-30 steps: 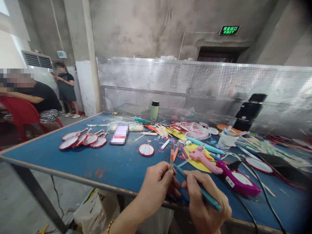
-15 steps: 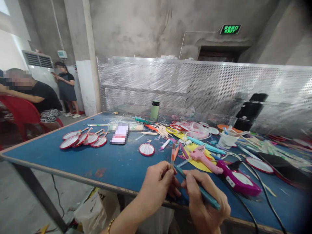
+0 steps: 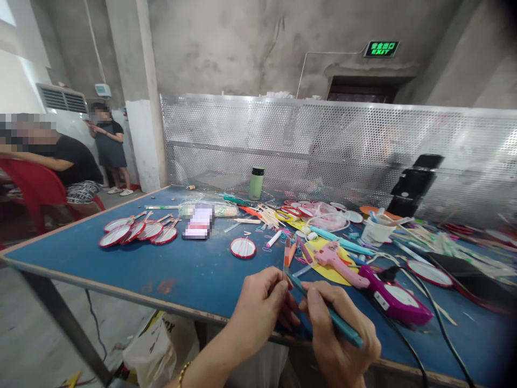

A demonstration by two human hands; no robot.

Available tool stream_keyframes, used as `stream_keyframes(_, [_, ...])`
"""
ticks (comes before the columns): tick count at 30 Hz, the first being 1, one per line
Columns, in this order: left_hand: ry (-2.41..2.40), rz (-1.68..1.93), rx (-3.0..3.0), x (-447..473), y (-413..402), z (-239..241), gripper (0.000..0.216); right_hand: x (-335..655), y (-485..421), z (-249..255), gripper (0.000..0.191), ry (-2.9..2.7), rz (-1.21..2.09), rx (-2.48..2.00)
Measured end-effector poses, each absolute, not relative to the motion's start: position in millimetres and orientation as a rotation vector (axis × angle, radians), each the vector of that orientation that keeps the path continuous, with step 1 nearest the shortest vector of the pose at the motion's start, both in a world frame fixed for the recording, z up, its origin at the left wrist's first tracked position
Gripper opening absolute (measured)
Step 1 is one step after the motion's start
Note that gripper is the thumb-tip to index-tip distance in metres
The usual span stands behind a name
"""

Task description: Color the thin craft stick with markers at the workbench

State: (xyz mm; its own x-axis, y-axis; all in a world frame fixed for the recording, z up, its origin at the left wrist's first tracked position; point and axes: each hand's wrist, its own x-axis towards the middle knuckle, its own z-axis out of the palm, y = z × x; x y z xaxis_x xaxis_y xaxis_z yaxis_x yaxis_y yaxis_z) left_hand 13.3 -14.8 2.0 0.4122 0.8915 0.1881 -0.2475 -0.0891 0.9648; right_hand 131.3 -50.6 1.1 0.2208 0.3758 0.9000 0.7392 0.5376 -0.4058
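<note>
Between the thumb and fingers of my left hand (image 3: 264, 296) a small flat wooden stick (image 3: 286, 253) stands upright, its upper part coloured orange and brown. My right hand (image 3: 339, 328) grips a teal marker pen (image 3: 343, 326) like a writing tool. The pen's tip meets the stick's lower part, close to my left fingertips; the exact contact is too small to make out. Just beyond my hands lie a white-and-pink pen (image 3: 273, 239) and a round red-rimmed disc (image 3: 243, 248). A pink glue gun (image 3: 337, 261) rests on yellow paper (image 3: 323, 275) to the right.
Several red-rimmed discs with sticks (image 3: 151, 230) overlap at the left, beside a phone (image 3: 197, 222). Behind stands a green bottle (image 3: 256, 183). At right are a purple power strip (image 3: 398, 296) with black cables, a white cup (image 3: 377, 231) and craft clutter. A perforated metal screen (image 3: 250, 134) lines the back.
Both hands stay almost in place, with the pen and stick held as before. My right hand has shifted very slightly left.
</note>
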Motion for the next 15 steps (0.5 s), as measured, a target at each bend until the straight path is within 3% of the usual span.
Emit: stream_keyframes(15, [0.645,1.062,1.324,12.6,-13.4,2.5,0.023,136.6,-48.6,-0.5,0.018,-1.382,-0.359,-1.043])
